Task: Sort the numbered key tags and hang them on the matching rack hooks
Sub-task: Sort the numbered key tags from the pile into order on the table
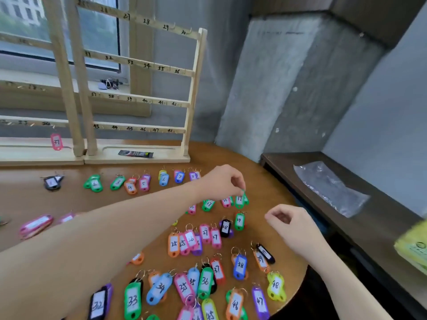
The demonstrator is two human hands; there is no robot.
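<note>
Soft daylight from window point(20, 19), upper left. Wide-angle bending at edges; motion blur throughout, shadows faint.

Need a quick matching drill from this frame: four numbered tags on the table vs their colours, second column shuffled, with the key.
Tags:
1. tag 38
2. tag 33
3. tag 47
4. tag 35

Colours:
A. purple
B. pink
C. blue
D. green

Pairs: 1-C, 2-D, 3-A, 4-B
</note>
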